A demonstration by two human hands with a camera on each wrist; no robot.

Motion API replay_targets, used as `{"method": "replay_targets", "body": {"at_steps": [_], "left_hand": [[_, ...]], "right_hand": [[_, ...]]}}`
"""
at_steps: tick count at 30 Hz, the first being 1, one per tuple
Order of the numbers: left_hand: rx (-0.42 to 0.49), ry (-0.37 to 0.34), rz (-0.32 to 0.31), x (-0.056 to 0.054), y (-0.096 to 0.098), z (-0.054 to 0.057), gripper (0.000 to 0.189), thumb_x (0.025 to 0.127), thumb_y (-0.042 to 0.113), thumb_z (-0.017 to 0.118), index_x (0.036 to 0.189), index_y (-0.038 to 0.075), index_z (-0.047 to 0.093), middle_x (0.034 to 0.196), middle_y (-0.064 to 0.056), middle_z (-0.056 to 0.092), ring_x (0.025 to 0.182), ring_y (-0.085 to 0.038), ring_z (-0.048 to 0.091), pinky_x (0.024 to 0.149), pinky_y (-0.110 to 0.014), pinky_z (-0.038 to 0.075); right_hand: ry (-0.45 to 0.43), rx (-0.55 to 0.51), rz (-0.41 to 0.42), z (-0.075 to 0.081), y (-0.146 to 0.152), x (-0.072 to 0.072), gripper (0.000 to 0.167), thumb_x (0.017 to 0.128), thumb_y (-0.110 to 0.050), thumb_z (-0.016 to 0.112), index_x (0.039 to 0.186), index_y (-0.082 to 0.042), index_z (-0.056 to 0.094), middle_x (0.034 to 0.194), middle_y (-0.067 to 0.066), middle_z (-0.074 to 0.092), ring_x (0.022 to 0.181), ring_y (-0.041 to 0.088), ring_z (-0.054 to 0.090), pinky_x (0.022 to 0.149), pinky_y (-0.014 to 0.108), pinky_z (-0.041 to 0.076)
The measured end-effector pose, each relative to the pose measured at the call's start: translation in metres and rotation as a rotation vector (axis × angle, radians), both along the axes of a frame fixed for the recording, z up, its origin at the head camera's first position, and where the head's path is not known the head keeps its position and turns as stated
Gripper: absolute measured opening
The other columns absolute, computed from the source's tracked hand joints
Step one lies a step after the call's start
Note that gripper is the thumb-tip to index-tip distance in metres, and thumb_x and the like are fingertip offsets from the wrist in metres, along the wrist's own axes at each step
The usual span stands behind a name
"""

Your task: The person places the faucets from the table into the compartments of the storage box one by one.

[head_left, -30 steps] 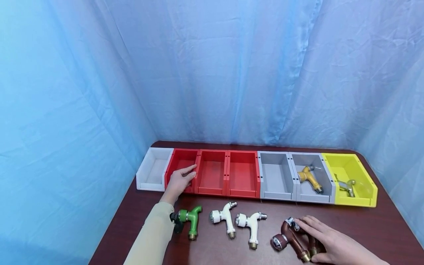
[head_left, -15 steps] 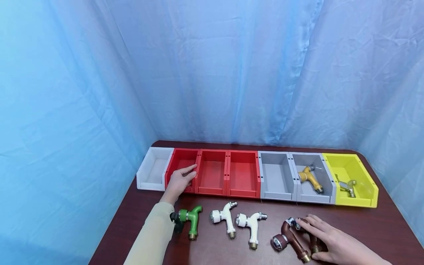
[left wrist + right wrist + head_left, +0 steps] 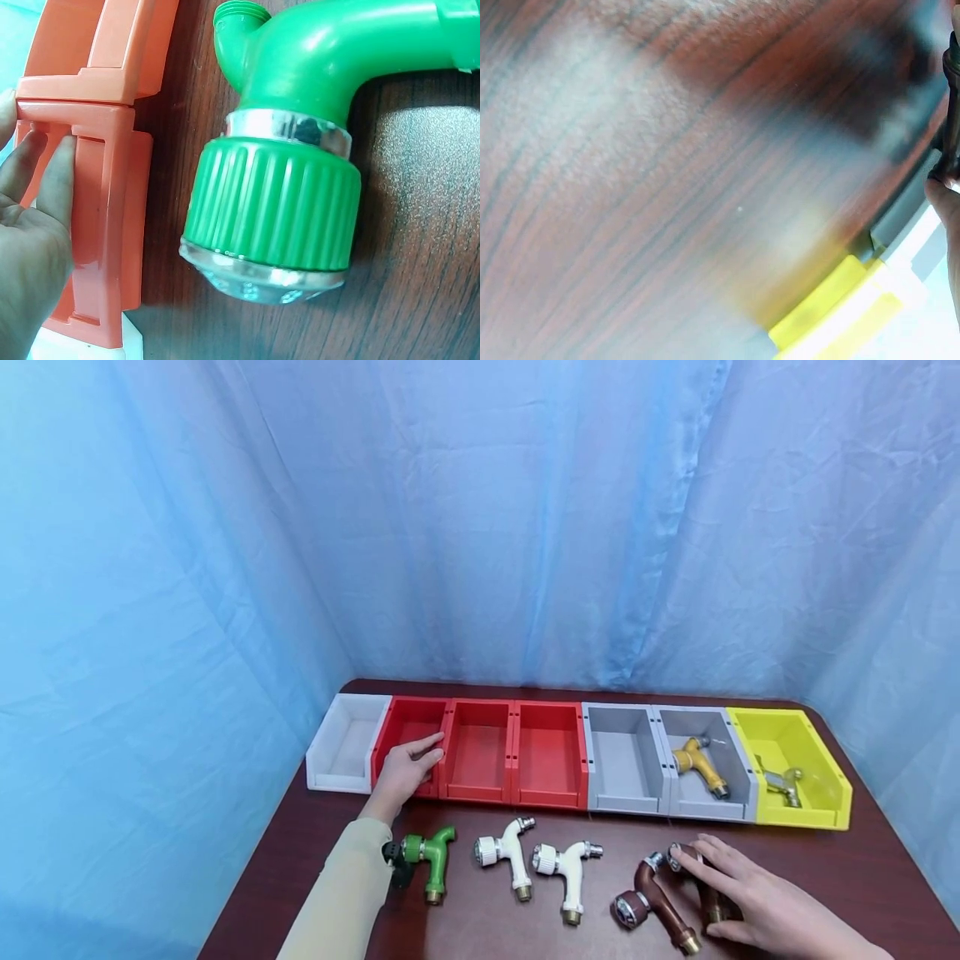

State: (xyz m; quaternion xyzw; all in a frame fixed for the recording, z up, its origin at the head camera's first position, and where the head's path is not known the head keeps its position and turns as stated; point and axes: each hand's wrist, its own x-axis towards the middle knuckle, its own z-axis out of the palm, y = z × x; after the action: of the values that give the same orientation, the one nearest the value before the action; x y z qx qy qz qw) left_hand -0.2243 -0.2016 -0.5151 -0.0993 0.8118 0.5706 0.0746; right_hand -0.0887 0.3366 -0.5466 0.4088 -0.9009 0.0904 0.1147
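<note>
The dark wood-grain table (image 3: 262,893) carries a row of seven storage bins set side by side, so a sideways shove on one would probably shift its neighbours. The left hand (image 3: 405,774) reaches into the leftmost red bin (image 3: 420,710), fingers nearly straight against its side, with nothing seen in its grasp; leaning there could skew the row. Its sleeve (image 3: 348,877) passes just beside the green faucet (image 3: 437,860), whose knob a low withdrawal might catch.

The right hand (image 3: 761,897) has thumb and fingers curved about the right-hand brown faucet (image 3: 708,895), near the table's front right; how firmly, and whether it is clear of the tabletop, I cannot tell. A grip off its balance could let the faucet swivel or slip. The left-hand brown faucet (image 3: 660,902) lies just beside, and a leftward swing might knock it.
</note>
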Motion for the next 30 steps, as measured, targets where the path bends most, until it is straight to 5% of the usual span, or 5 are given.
{"method": "replay_targets", "body": {"at_steps": [7, 16, 23, 30], "left_hand": [[-0.009, -0.002, -0.003, 0.0, 0.001, 0.001, 0.048, 0.097, 0.028, 0.072, 0.143, 0.032, 0.061, 0.15, -0.01, 0.052, 0.132, -0.035, 0.052, 0.095, -0.045, 0.058], [0.006, 0.005, -0.008, 0.0, 0.0, 0.002, 0.049, 0.097, 0.026, 0.071, 0.145, 0.03, 0.06, 0.151, -0.011, 0.051, 0.133, -0.036, 0.053, 0.096, -0.046, 0.057], [-0.011, -0.006, -0.002, -0.001, 0.0, 0.002, 0.052, 0.097, 0.025, 0.072, 0.147, 0.029, 0.058, 0.151, -0.012, 0.05, 0.134, -0.037, 0.05, 0.094, -0.047, 0.058], [-0.019, -0.019, -0.002, -0.001, 0.001, 0.003, 0.051, 0.096, 0.026, 0.073, 0.145, 0.03, 0.059, 0.15, -0.012, 0.051, 0.133, -0.037, 0.051, 0.094, -0.047, 0.058]], "right_hand": [[0.038, -0.04, 0.002, 0.006, 0.001, -0.006, 0.101, 0.062, -0.046, 0.094, 0.15, -0.017, 0.054, 0.144, 0.012, 0.057, 0.147, 0.007, 0.031, 0.102, 0.003, 0.033], [0.052, -0.099, 0.073, 0.018, 0.001, -0.024, 0.085, 0.082, -0.059, 0.079, 0.148, -0.011, 0.055, 0.139, 0.01, 0.058, 0.134, 0.02, 0.044, 0.115, 0.007, 0.017], [0.073, -0.085, 0.082, 0.023, -0.002, -0.031, 0.079, 0.096, -0.068, 0.046, 0.148, -0.01, 0.054, 0.146, 0.014, 0.053, 0.152, 0.017, 0.027, 0.123, 0.017, 0.011], [0.111, -0.089, 0.081, 0.025, -0.007, -0.039, 0.078, 0.094, -0.066, 0.049, 0.148, -0.011, 0.055, 0.15, 0.018, 0.051, 0.153, 0.022, 0.029, 0.125, 0.02, 0.009]]}}
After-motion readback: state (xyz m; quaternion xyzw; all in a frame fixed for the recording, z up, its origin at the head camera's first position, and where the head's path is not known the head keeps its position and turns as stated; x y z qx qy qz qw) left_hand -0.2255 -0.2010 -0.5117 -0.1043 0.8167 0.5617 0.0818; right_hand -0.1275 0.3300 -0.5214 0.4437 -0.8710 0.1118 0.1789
